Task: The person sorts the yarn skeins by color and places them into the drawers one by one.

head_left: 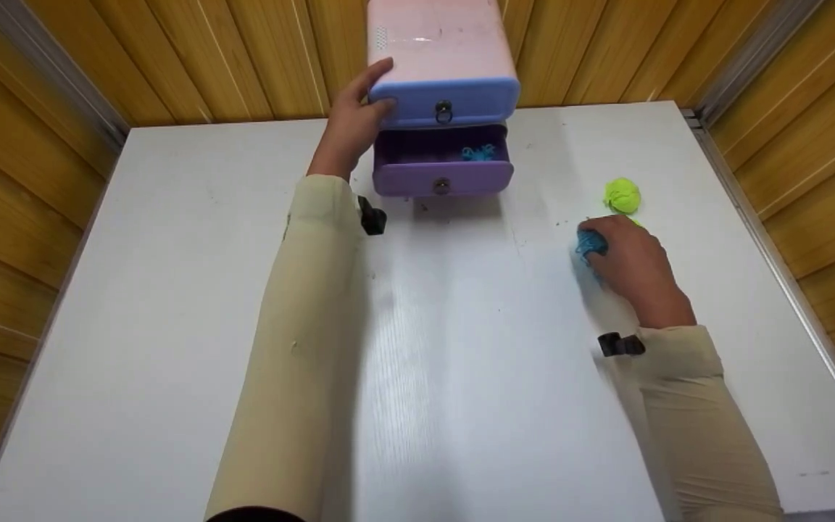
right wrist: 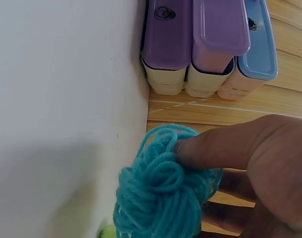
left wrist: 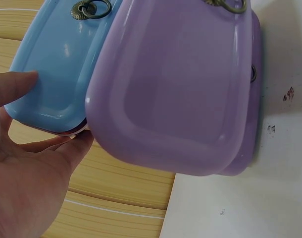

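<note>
A small drawer cabinet (head_left: pixel 439 40) stands at the back of the table, with a blue top drawer (head_left: pixel 410 105) that is closed. My left hand (head_left: pixel 352 123) holds the cabinet's upper left corner, thumb on the blue front and fingers along the side. Below it, the purple middle drawer (left wrist: pixel 176 99) is pulled out, and a bit of teal yarn (head_left: pixel 478 153) lies inside. Over at the right, my right hand (head_left: pixel 635 261) grips a teal yarn ball (right wrist: pixel 161 193) between thumb and fingers, low over the table.
A lime-green ball (head_left: pixel 622 196) rests on the white table (head_left: pixel 171 290) just beyond the right hand; more lime green peeks out behind that hand. A lower purple drawer (right wrist: pixel 166 39) is closed. Wood-patterned walls (head_left: pixel 272 58) border the table at the back and sides.
</note>
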### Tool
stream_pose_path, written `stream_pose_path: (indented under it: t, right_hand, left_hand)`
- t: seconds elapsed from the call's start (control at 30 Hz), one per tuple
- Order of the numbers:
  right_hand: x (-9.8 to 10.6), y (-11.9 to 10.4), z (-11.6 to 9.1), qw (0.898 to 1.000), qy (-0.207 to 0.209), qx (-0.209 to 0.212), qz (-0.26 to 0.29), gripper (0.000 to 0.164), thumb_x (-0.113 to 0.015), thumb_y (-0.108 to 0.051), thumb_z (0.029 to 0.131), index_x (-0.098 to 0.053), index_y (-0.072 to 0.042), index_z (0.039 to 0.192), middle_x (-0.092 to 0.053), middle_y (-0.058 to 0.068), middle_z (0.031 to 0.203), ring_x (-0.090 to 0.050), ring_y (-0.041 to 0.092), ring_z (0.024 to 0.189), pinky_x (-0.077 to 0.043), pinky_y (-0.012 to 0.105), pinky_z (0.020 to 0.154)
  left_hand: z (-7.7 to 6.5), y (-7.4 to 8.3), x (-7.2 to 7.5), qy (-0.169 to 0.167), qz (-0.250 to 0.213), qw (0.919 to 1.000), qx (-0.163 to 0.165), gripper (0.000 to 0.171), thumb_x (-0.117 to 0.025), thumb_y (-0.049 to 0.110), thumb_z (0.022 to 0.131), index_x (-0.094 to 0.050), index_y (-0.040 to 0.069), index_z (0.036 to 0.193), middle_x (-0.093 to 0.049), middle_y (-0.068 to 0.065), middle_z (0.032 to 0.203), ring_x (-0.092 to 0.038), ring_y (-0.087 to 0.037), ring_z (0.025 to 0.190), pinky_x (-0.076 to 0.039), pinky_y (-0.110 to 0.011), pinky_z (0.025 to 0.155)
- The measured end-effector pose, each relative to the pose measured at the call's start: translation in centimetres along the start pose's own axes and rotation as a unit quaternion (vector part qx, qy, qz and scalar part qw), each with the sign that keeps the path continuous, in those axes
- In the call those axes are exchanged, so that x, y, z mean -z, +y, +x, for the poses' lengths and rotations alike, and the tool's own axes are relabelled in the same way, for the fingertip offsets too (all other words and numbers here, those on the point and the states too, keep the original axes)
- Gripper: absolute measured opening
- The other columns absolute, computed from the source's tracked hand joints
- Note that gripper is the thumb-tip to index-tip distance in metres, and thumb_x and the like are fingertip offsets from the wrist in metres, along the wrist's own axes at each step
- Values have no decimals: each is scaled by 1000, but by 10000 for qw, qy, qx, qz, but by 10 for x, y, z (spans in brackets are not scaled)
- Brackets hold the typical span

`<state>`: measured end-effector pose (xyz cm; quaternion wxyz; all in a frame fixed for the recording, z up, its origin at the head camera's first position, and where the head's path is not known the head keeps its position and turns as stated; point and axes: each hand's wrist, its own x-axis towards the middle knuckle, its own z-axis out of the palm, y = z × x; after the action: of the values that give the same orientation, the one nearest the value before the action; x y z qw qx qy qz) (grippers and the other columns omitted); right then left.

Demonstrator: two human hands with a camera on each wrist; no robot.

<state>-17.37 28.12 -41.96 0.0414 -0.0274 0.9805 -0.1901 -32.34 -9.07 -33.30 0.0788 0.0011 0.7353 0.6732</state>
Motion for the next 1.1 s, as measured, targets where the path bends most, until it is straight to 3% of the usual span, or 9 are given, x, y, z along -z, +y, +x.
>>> stream_pose_path:
  t: [0.47, 0.8, 1.1]
  right_hand:
    - [9, -15, 6, 9986, 458, 264, 3, 47, -67, -3, 87, -56, -7, 132, -49, 22, 139, -49, 46, 124, -41, 62, 97]
    - [15, -30, 11, 9965, 743, 374, 1, 44, -68, -4, 86, -57, -8, 129, -51, 19, 137, -49, 41, 126, -41, 61, 100]
    - [18, -41, 17, 9877, 1286, 882, 83, 41, -71, -2, 84, -60, -7, 123, -55, 16, 131, -53, 38, 122, -44, 58, 99]
  left_hand:
    - [16, -13, 2, 42, 16, 10000, 19, 55, -58, 8, 94, -51, 42, 138, -34, 10, 155, -41, -11, 129, -35, -34, 110]
    - [5, -4, 1, 2, 37, 9999, 140, 54, -57, 8, 96, -50, 41, 138, -34, 10, 155, -41, -11, 130, -35, -35, 111]
    - [0, 1, 1, -15, 79, 9999, 151, 54, -57, 10, 96, -49, 41, 139, -32, 11, 156, -39, -12, 134, -33, -36, 113]
